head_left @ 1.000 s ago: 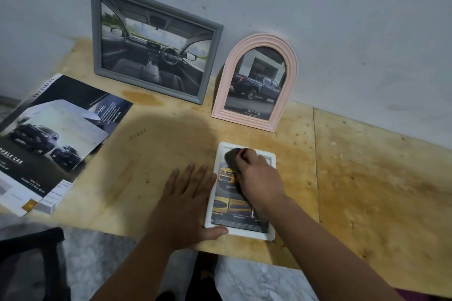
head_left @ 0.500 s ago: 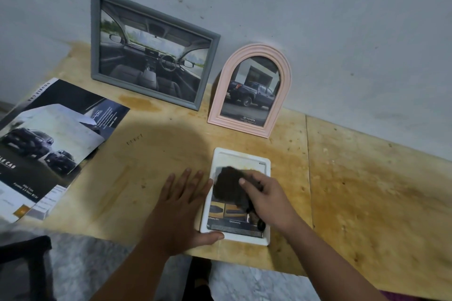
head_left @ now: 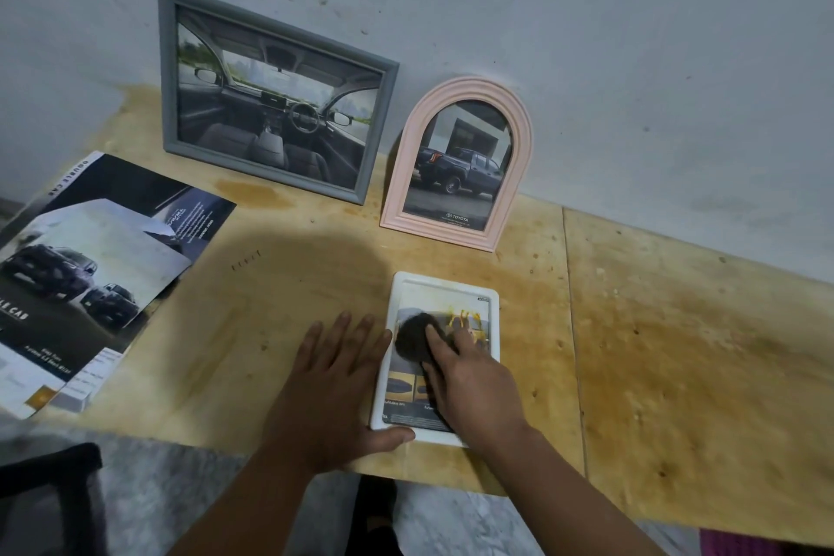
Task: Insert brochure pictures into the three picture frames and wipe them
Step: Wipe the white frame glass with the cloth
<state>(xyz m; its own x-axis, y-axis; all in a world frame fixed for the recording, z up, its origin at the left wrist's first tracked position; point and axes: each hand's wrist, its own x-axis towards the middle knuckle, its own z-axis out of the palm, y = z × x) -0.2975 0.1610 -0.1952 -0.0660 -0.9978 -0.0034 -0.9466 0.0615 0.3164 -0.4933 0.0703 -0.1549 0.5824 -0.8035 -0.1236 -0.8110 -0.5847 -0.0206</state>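
Right hand pinches dark cloth on white frame; left hand flat, bracing edge. Wipe corners, keep frame pinned.

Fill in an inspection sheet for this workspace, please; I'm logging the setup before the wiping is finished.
Surface: stained plywood table, seam on the right side.
Job's things: grey frame and pink arched frame stand leaning against the wall, both with pictures in. White frame lies flat, picture in. Dark cloth on its glass.
Clutter: open brochure lying at the table's left end.
Grips: left hand lies flat beside the white frame, thumb at its near edge; right hand presses the cloth.
Cables: nothing seen.
Surroundings: scuffed grey wall; marble floor; dark object at lower left, kind unclear.
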